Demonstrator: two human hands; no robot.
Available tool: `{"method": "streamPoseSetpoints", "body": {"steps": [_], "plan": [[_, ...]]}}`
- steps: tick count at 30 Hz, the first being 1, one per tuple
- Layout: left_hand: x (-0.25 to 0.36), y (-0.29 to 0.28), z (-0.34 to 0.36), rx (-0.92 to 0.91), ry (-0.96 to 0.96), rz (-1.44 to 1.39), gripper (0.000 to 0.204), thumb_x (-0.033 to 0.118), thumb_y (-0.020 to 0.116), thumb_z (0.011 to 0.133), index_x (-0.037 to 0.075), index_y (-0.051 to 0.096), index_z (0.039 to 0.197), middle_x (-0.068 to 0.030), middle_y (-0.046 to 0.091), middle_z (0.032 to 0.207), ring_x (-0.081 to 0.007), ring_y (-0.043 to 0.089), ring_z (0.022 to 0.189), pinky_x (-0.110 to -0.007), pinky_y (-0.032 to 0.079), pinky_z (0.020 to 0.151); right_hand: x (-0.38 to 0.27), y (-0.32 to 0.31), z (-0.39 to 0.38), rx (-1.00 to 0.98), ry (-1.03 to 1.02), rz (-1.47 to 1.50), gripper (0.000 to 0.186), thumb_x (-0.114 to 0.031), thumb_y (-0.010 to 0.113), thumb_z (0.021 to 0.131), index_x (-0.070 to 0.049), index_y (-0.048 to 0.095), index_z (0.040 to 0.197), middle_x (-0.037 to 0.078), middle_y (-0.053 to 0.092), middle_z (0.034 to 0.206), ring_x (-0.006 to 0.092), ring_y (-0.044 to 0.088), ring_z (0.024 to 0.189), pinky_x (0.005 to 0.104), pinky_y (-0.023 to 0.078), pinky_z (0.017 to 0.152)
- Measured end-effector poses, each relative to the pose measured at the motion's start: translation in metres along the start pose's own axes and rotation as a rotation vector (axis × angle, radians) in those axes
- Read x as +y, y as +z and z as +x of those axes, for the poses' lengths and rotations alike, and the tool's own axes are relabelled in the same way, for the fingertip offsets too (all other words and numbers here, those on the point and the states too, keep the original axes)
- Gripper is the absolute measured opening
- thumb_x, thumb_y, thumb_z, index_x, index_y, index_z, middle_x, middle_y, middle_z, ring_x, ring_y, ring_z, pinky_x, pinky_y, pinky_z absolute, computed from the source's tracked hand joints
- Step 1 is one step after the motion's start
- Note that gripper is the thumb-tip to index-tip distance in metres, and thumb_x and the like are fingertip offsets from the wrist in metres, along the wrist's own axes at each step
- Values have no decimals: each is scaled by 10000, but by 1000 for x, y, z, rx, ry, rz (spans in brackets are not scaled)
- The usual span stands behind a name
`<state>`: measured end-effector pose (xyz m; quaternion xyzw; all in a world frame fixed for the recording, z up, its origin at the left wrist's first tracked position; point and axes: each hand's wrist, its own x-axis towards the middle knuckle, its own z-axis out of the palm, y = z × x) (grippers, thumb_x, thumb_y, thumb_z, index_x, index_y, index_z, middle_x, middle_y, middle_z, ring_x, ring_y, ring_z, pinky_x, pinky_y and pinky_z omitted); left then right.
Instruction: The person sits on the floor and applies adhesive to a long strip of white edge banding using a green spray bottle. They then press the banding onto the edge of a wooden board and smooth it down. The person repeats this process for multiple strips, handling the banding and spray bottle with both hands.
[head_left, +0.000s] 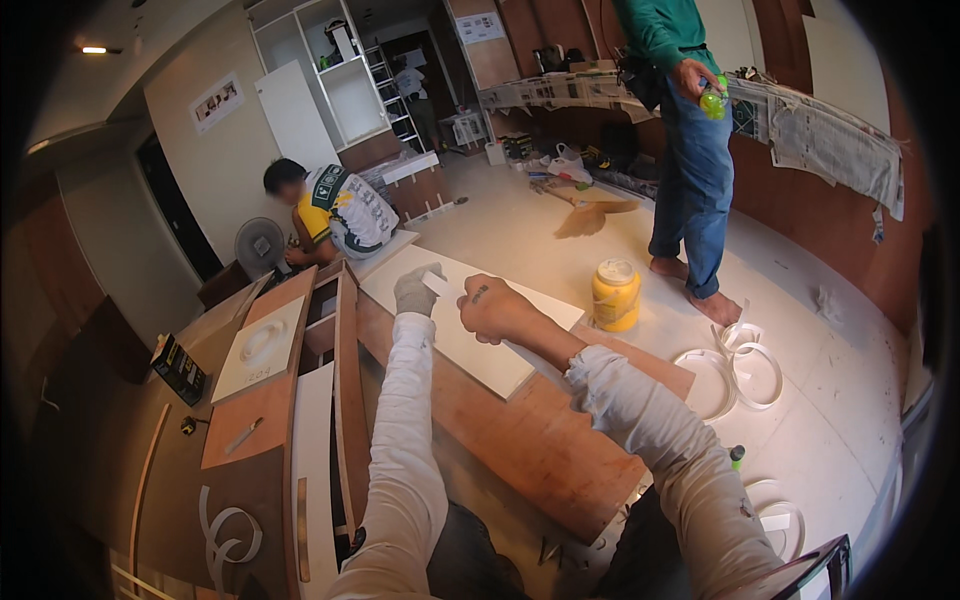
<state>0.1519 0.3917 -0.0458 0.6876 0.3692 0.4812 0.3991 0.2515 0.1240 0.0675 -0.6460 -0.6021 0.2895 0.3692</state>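
In a grey work glove, my left hand (414,291) is closed on a small white strip (437,283) that pokes out toward the right. My bare right hand (490,308) is curled into a fist just beside it, knuckles up; whatever its fingers hold is hidden. Both hands are over a long white board (510,372), which lies across a reddish-brown wood panel (560,455). A yellow jar with a pale lid (615,295) stands on the floor to the right of the board.
Coils of white edging strip (755,376) lie on the right floor. At left, a wooden cabinet frame (345,400) carries a knife (243,436) and a black can (178,368). One person (345,212) crouches ahead; another (690,160) stands barefoot at right, holding a green bottle (713,103).
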Motion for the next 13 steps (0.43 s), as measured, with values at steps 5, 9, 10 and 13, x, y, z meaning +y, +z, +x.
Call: {"method": "streamPoseSetpoints", "body": {"steps": [5, 9, 10, 13], "plan": [[-17, -13, 9, 82, 91, -25, 275, 119, 654, 825, 86, 703, 1093, -80, 697, 850, -150, 649, 684, -274, 519, 594, -7, 5, 1, -27, -49, -19, 279, -169, 450, 947, 91, 551, 950, 168, 626, 668, 226, 618, 513, 335, 499, 478], [11, -4, -17, 118, -275, -250, 420, 141, 685, 811, 67, 634, 1221, -131, 700, 981, -192, 679, 791, -281, 541, 706, -6, -2, -4, -6, 11, -48, 265, -160, 459, 945, 88, 544, 976, 175, 627, 672, 228, 617, 508, 341, 503, 474], [1, -21, -13, 167, -202, -16, 501, 157, 700, 806, 69, 569, 1281, -162, 657, 1081, -217, 657, 901, -297, 514, 795, -17, -3, -8, 18, -27, -14, 259, -158, 463, 944, 85, 544, 981, 178, 629, 676, 230, 620, 509, 343, 505, 473], [1, -21, -17, 334, -62, 535, 685, 313, 727, 826, 179, 428, 1427, -230, 479, 1384, -315, 468, 1301, -476, 357, 1081, -13, -16, 0, 192, -21, 25, 211, -107, 536, 840, 51, 570, 977, 197, 674, 712, 278, 676, 557, 371, 550, 514]]}}
